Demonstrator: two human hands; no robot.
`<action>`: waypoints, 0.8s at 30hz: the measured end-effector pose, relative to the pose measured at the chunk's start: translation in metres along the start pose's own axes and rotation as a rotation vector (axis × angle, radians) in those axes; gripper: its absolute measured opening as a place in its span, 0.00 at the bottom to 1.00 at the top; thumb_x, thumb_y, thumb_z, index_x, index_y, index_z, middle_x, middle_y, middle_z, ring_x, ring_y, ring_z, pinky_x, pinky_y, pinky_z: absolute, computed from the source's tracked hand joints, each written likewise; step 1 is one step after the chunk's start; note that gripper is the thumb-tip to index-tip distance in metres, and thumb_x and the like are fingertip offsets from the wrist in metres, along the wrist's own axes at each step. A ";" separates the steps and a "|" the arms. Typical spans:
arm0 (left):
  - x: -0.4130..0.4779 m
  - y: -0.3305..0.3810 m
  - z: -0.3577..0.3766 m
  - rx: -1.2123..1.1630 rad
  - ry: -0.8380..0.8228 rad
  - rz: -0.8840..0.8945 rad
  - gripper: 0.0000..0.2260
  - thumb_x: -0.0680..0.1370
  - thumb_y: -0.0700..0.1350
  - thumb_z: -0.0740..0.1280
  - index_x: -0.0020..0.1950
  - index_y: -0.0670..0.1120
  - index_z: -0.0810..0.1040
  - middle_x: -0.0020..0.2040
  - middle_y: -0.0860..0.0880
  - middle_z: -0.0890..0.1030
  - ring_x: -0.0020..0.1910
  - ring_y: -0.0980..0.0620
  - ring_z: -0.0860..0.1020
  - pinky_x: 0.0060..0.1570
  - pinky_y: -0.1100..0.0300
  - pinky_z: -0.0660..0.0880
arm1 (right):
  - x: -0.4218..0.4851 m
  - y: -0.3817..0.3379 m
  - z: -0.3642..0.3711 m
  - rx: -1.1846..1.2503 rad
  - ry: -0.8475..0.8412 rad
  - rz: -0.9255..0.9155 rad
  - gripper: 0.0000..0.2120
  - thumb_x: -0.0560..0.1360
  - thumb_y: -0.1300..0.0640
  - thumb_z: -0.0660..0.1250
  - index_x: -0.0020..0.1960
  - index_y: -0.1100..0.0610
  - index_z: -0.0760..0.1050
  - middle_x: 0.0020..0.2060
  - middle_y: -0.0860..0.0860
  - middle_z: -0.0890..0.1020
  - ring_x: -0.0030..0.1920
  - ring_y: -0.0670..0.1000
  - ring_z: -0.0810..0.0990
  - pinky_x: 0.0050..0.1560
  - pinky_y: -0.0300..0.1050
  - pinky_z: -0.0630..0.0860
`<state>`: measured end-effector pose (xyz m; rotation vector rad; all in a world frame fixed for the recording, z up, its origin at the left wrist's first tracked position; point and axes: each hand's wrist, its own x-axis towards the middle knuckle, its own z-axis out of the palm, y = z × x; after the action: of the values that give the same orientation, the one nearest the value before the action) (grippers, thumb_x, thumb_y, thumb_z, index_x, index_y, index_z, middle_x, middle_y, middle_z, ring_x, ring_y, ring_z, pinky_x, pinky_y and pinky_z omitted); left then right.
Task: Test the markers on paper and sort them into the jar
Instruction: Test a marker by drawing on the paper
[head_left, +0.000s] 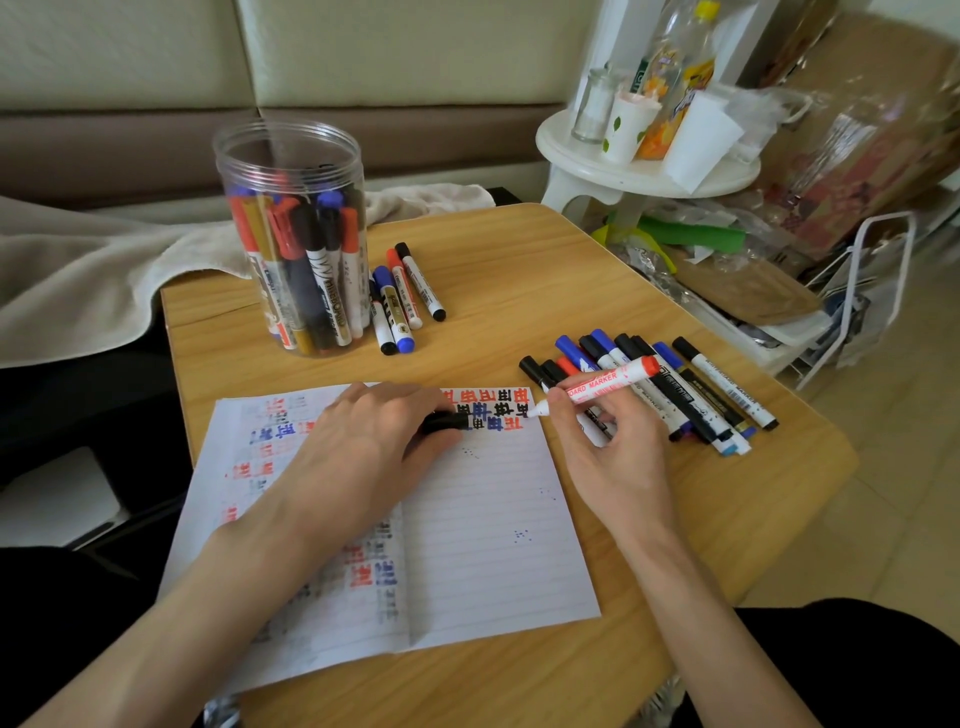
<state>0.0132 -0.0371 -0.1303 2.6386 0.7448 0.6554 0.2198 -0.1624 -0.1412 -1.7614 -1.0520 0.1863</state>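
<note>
Wooden table under lined paper, beige sofa behind

the red marker in the right hand has the words "board marker" in red letters on its white side. a line of smaller red print under them is too small to read. in the jar, a dark marker has big white letters running down it that look like "whiteboard". the last marker on the right of the pile has tiny black print that looks like "white board marker". the top of the paper has rows of blocky signs in red, blue and black, upside down from here, and they cannot be read. the label on the bottle is too blurry to read.
</note>
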 end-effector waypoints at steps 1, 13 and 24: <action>0.000 0.000 0.000 0.000 -0.002 -0.002 0.09 0.83 0.57 0.61 0.53 0.55 0.78 0.46 0.57 0.80 0.44 0.50 0.77 0.45 0.54 0.70 | 0.000 0.000 0.000 -0.005 -0.001 0.000 0.07 0.80 0.56 0.72 0.54 0.58 0.82 0.47 0.45 0.86 0.52 0.32 0.81 0.48 0.23 0.73; 0.001 -0.001 0.001 0.005 -0.014 -0.013 0.10 0.83 0.58 0.61 0.53 0.55 0.78 0.46 0.56 0.81 0.45 0.49 0.77 0.47 0.52 0.73 | 0.000 -0.002 0.000 -0.014 -0.009 0.003 0.05 0.80 0.55 0.72 0.52 0.56 0.81 0.45 0.44 0.85 0.50 0.35 0.82 0.46 0.26 0.74; 0.001 0.001 -0.002 0.008 -0.020 -0.014 0.10 0.82 0.57 0.61 0.54 0.54 0.79 0.47 0.56 0.81 0.45 0.50 0.77 0.48 0.52 0.74 | 0.001 0.002 0.001 -0.072 0.001 -0.005 0.09 0.80 0.50 0.70 0.56 0.55 0.82 0.48 0.46 0.85 0.53 0.40 0.81 0.50 0.26 0.73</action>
<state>0.0137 -0.0372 -0.1281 2.6411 0.7612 0.6230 0.2213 -0.1614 -0.1431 -1.8235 -1.0737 0.1462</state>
